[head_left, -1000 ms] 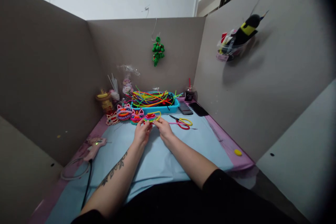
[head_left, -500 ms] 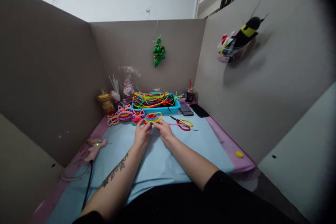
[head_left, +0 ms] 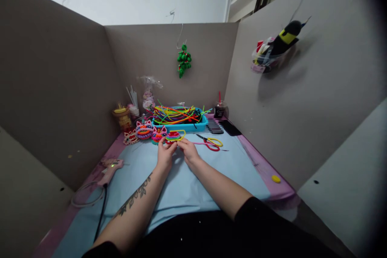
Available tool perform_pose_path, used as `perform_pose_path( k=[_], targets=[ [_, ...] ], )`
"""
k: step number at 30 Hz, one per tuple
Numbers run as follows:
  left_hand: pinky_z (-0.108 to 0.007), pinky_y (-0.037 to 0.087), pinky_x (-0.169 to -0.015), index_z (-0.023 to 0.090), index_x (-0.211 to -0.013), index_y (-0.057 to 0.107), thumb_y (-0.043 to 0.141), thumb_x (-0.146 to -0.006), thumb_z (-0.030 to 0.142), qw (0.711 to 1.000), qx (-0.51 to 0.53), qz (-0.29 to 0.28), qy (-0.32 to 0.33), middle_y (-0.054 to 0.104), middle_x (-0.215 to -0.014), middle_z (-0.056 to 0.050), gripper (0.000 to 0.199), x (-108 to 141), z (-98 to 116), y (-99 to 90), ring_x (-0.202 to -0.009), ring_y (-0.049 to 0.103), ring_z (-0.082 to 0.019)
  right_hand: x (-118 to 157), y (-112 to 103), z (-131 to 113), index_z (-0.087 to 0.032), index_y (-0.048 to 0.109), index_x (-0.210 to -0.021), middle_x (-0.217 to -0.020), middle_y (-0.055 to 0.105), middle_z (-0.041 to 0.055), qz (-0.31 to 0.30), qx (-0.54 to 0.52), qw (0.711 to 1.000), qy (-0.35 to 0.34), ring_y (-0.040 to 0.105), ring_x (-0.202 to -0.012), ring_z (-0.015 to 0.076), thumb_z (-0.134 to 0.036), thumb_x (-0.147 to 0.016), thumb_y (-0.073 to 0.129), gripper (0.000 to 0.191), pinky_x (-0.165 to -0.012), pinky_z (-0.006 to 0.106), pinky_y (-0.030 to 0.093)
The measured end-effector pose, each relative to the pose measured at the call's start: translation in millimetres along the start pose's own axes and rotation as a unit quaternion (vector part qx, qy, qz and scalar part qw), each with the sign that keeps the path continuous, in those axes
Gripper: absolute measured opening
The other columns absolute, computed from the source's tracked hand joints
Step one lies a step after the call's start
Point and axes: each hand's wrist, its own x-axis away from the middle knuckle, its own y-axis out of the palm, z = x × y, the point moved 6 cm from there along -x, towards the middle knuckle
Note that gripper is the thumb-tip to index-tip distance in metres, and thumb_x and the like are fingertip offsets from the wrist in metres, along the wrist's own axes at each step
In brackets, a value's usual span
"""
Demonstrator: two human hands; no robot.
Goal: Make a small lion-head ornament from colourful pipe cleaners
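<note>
Between my two hands is a small rainbow-coloured pipe-cleaner piece (head_left: 173, 136), with a loose yellow end looping up on its right. My left hand (head_left: 165, 152) is closed on its lower left side. The fingers of my right hand (head_left: 188, 150) pinch its lower right side. A pink strand runs out to the right behind my right hand. Beside my left fingers sit several finished pipe-cleaner animal faces with pink ears, among them a purple and orange one (head_left: 144, 130). Scissors with red and yellow handles (head_left: 213, 143) lie to the right of my right hand.
A blue tray (head_left: 181, 127) heaped with colourful pipe cleaners stands behind my hands. On the left lies a pink glue gun (head_left: 110, 171) with its cord. Phones (head_left: 230, 127), a drink cup (head_left: 219, 109) and a yellow disc (head_left: 275, 179) are on the right. Grey partitions enclose the table.
The rainbow piece has tilted slightly between my fingers, and my left hand has shifted a little to the right. The things on the table stay where they were.
</note>
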Motion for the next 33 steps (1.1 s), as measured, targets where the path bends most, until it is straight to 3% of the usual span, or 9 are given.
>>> perform_pose_path(
  k=[5, 13, 24, 29, 33],
  targets=[
    [-0.026, 0.046, -0.068, 0.020, -0.121, 0.037, 0.079, -0.058, 0.024, 0.996, -0.067, -0.014, 0.058, 0.066, -0.069, 0.001, 0.076, -1, 5, 0.2, -0.063, 0.064, -0.014, -1, -5, 4, -0.018, 0.064, -0.060, -0.070, 0.062, 0.0001, 0.029, -0.012, 0.999, 0.009, 0.052, -0.071, 0.0146, -0.028, -0.054, 0.070, 0.013, -0.067, 0.026, 0.038],
    [-0.028, 0.047, -0.068, 0.019, -0.122, 0.037, 0.076, -0.062, 0.027, 0.991, -0.112, -0.023, 0.065, 0.064, -0.069, 0.001, 0.073, 2, 5, 3.5, -0.065, 0.064, -0.015, -3, -6, 17, -0.019, 0.056, -0.059, -0.060, 0.059, -0.0032, 0.033, -0.087, 0.993, 0.072, 0.051, -0.063, 0.0129, -0.031, -0.051, 0.073, 0.022, -0.063, 0.025, 0.038],
    [-0.031, 0.047, -0.077, 0.020, -0.112, 0.041, 0.080, -0.054, 0.024, 0.999, 0.027, 0.031, -0.009, 0.059, -0.070, 0.004, 0.069, -9, 7, -11.3, -0.068, 0.061, -0.011, -8, -12, 9, -0.017, 0.061, -0.062, -0.058, 0.055, -0.0040, 0.026, 0.053, 0.998, -0.005, 0.046, -0.058, 0.0108, -0.033, -0.058, 0.071, 0.018, -0.061, 0.025, 0.034],
    [-0.028, 0.046, -0.074, 0.018, -0.116, 0.040, 0.078, -0.059, 0.026, 0.999, -0.019, 0.013, 0.035, 0.062, -0.072, 0.002, 0.069, -10, 10, -11.1, -0.066, 0.061, -0.011, -10, -15, 3, -0.018, 0.060, -0.057, -0.068, 0.059, -0.0007, 0.028, 0.118, 0.990, -0.071, 0.051, -0.069, 0.0144, -0.034, -0.058, 0.070, 0.019, -0.066, 0.026, 0.037],
    [-0.027, 0.045, -0.071, 0.018, -0.115, 0.040, 0.077, -0.060, 0.025, 0.996, -0.056, 0.008, 0.069, 0.062, -0.071, 0.001, 0.066, -10, 12, -11.0, -0.065, 0.062, -0.012, -11, -16, 2, -0.018, 0.059, -0.056, -0.065, 0.057, -0.0010, 0.032, 0.116, 0.991, -0.066, 0.049, -0.066, 0.0138, -0.035, -0.057, 0.070, 0.021, -0.063, 0.025, 0.037]
  ],
)
